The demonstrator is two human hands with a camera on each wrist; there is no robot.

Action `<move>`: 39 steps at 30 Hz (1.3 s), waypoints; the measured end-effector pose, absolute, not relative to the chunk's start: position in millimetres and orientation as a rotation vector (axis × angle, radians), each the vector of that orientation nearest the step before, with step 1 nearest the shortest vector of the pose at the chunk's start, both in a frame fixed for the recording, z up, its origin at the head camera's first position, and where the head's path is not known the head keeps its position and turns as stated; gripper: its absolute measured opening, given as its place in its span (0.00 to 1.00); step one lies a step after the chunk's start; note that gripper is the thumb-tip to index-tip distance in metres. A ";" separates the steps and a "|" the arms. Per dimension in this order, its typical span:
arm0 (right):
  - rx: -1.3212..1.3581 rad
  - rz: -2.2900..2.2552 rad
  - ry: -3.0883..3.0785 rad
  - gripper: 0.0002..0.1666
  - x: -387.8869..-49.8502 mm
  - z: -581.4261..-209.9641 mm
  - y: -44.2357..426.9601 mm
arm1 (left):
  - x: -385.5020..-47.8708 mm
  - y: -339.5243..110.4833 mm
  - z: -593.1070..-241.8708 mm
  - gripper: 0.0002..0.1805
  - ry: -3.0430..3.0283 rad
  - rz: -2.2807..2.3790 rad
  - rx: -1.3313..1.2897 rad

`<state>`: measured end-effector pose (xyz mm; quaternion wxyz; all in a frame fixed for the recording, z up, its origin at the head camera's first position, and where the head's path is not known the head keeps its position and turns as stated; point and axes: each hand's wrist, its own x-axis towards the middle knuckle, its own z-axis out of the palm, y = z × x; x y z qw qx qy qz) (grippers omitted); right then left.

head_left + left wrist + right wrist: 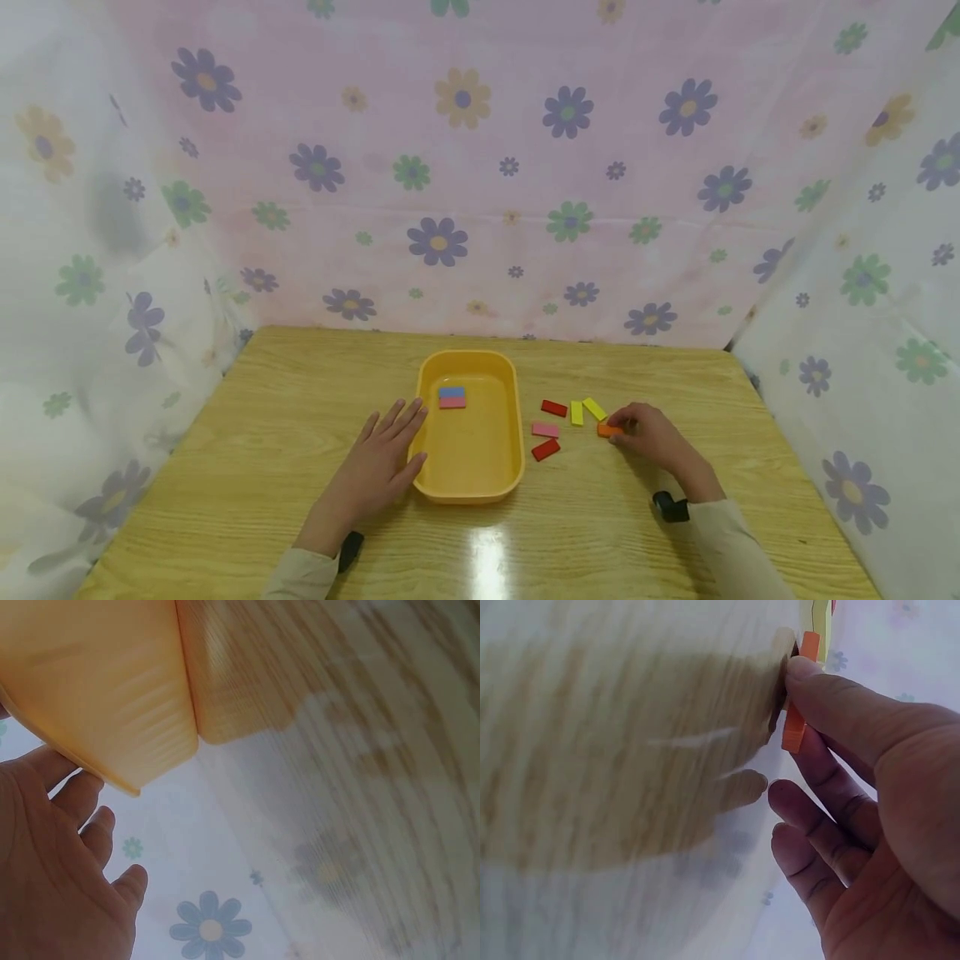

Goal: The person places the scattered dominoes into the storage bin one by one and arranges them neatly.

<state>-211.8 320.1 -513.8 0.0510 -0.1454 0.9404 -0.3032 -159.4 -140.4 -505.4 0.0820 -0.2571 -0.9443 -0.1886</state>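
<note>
My right hand [660, 440] pinches a small flat orange block [800, 697] between thumb and fingers, at the table surface in the head view. The other fingers of that hand hang loosely bent in the right wrist view. My left hand [372, 465] rests on the left rim of a yellow plastic tray [468, 497] with its fingers mostly straight. In the left wrist view its fingertips touch the tray's rim [97, 780]. Inside the tray, toward its far left, a blue block [452, 392] and a pink block [452, 402] lie side by side, touching.
Between the tray and my right hand lie two yellow blocks, one upright in view [577, 413] and one slanted [595, 409], a far red block [554, 408], a pink block [545, 430] and a near red block [546, 450]. Flowered cloth [480, 183] encloses the wooden table [300, 400].
</note>
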 end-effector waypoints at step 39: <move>-0.396 -1.378 2.783 0.12 -164.9 -516.2 286.0 | -158.7 -138.1 -503.6 0.36 -2.837 -0.616 -0.769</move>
